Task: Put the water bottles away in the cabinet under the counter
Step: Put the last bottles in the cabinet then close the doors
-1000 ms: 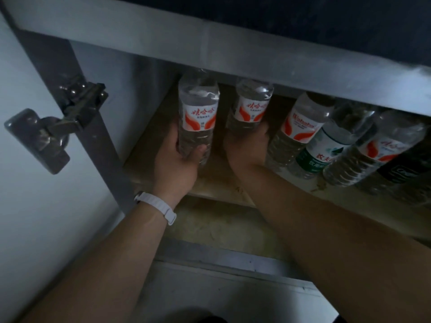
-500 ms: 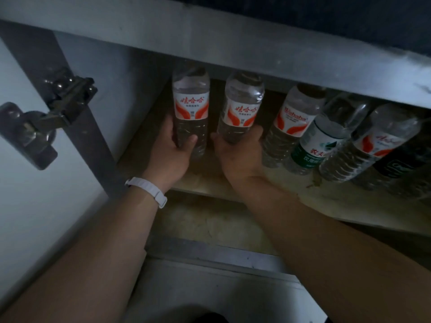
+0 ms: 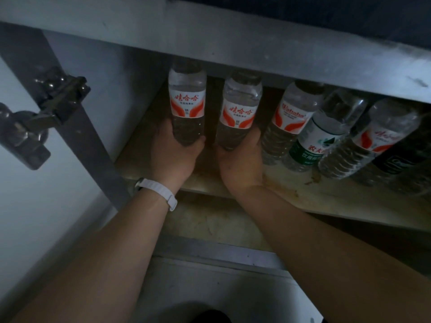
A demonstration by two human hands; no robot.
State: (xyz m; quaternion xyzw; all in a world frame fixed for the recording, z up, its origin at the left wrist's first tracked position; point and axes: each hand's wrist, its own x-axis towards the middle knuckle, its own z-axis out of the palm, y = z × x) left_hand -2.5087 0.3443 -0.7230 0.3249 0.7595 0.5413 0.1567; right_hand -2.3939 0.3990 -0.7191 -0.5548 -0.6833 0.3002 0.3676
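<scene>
Plastic left bottle (image 3: pixel 187 101) and right bottle (image 3: pixel 240 108) now stand upright on the shelf (image 3: pixel 326 199), with the left hand (image 3: pixel 173 157) and right hand (image 3: pixel 240 164) still gripping their bases, so letting go seems next.

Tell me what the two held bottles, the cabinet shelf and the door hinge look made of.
Left bottle and right bottle: thin clear plastic, glossy; the water shows through, and each has a printed white-and-red wrap label.
Cabinet shelf: probably laminated board, matte beige, stained and scuffed.
Door hinge: metal, with a dull grey sheen and rounded screw heads.
</scene>
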